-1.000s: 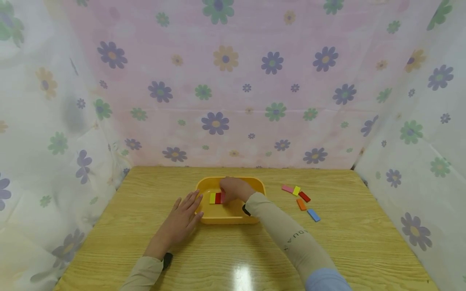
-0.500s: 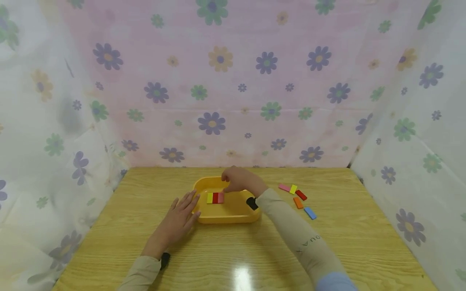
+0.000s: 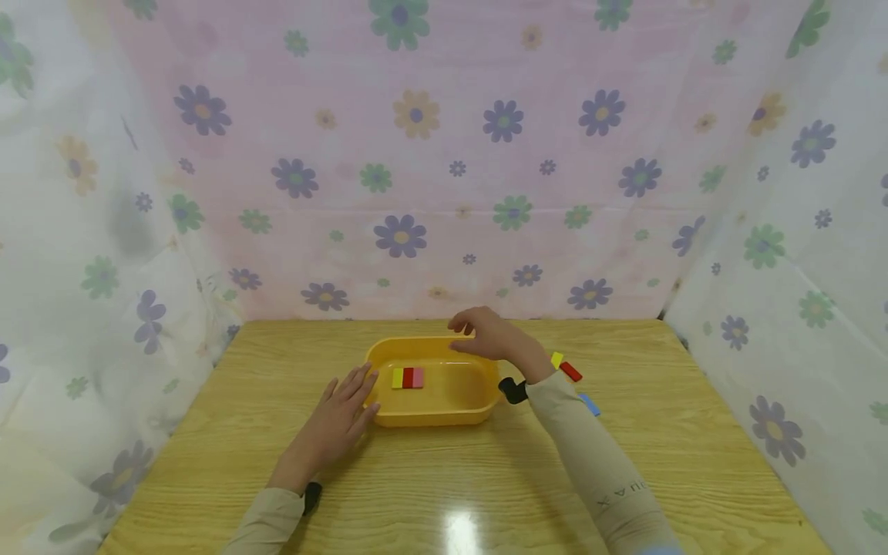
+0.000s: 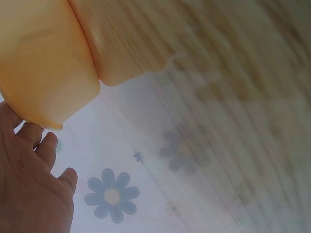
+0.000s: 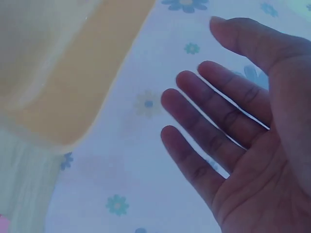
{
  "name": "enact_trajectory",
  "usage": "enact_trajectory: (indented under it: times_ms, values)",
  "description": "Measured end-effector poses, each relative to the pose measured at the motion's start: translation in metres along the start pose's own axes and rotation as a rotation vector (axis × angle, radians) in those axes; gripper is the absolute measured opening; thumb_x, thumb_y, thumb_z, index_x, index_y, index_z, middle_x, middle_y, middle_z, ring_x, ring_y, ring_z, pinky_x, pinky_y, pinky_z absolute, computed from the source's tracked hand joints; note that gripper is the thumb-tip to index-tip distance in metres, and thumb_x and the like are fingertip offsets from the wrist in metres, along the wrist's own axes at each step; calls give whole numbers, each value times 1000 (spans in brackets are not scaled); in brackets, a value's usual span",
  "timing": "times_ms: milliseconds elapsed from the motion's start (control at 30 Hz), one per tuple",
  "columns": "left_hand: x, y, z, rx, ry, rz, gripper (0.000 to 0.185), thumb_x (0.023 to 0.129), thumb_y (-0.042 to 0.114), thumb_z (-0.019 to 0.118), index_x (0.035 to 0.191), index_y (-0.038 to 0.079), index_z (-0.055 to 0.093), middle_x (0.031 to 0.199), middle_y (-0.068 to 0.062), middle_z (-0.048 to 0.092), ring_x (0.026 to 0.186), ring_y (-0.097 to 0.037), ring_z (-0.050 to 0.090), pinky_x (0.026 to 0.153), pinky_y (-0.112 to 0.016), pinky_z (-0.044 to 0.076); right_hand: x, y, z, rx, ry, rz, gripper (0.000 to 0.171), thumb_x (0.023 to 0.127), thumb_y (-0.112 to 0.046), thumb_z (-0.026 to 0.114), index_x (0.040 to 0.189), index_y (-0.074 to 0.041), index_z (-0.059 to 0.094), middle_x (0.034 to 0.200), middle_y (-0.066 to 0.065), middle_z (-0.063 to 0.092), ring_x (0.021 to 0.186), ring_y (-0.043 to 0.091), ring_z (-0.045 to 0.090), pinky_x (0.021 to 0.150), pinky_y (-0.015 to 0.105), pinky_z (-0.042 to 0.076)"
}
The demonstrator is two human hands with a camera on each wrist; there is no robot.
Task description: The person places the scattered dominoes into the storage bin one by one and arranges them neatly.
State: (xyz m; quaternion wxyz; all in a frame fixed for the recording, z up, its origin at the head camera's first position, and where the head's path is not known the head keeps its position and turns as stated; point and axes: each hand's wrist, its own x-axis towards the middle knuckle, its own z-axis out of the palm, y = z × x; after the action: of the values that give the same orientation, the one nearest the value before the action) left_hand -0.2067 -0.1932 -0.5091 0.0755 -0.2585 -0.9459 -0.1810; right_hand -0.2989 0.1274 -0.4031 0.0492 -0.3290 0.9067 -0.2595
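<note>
Yellow tray [image 3: 430, 412], oval with rounded rim, sits mid-table [image 3: 451, 478]. Inside lie three flat tiles [image 3: 408, 378] side by side: yellow, red, pink. Left hand [image 3: 336, 422] rests flat against the tray's left wall, fingers straight. Right hand [image 3: 489, 338] hovers above the far rim, fingers spread, holding nothing.

The wooden table [image 3: 694, 462] carries a yellow tray [image 3: 444, 416] near the middle of its far edge. Toward the far right corner lie a yellow tile [image 3: 557, 359], a red tile [image 3: 572, 371] and a blue tile [image 3: 590, 405], close together.
</note>
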Motion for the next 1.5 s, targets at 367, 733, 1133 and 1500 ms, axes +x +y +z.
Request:
enact_trajectory:
  times_ms: [367,733,1133,1500]
  values:
    - [1,1,1,-16,-2,1,62,108,33,50,159,2,32,167,-16,24,153,-40,26,120,-67,16,-49,28,5,127,203,17,36,99,-16,68,132,-2,64,125,17,67,110,36,63,102,53,49]
    - [0,2,-2,-12,7,-2,61,107,31,52,158,2,33,167,-16,26,153,-39,26,120,-67,16,-95,63,21,174,304,101,35,99,-15,68,131,-1,65,130,18,66,109,34,64,96,58,53]
    - [1,0,1,-6,12,9,61,108,33,50,158,2,34,167,-16,26,152,-40,27,120,-68,17,-163,103,34,135,364,197,28,96,-5,69,121,5,67,119,24,69,101,37,66,89,58,54]
    - [1,1,0,-12,10,8,61,108,33,49,158,2,34,166,-17,27,152,-40,27,120,-67,17,-208,125,18,95,193,264,45,89,-2,75,130,10,61,128,29,62,108,43,62,92,61,51]
